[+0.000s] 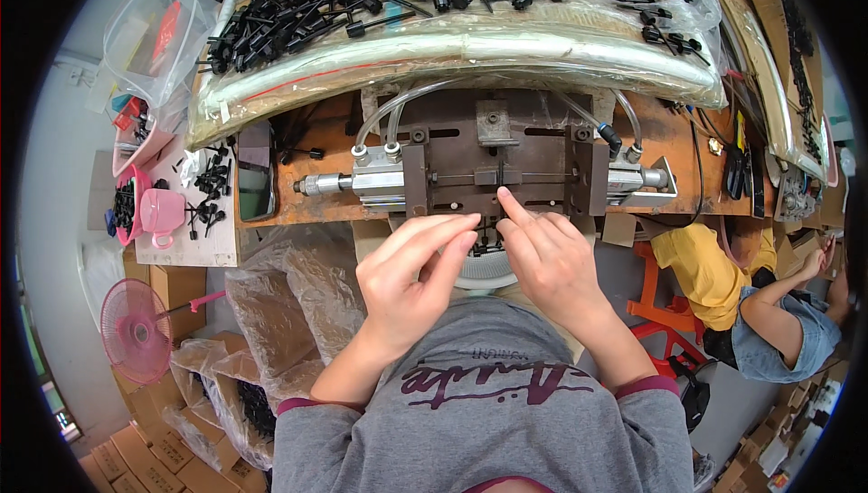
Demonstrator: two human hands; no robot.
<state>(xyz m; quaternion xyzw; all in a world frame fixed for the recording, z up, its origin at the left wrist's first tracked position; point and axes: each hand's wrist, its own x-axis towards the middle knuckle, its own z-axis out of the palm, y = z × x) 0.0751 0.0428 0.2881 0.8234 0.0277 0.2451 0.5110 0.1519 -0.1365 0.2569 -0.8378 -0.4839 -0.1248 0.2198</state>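
My left hand (404,278) hovers just in front of the clamping fixture, its fingers stretched forward and the thumb slightly apart from them. Nothing shows between those fingertips. My right hand (553,265) reaches out its index finger, whose tip is at the front edge of the small dark block (499,176) in the middle of the fixture; the other fingers are loosely bent. A thin black part (501,166) stands upright at this block. On either side are a left air cylinder (378,178) and a right air cylinder (624,178), mounted on dark metal plates.
Behind the fixture, a plastic-covered tray edge (461,46) holds a heap of black stemmed parts (362,5). Clear hoses (398,100) arch over the fixture. At left are a pink cup (163,213) and a pink fan (136,332). A person in denim (782,335) sits at right.
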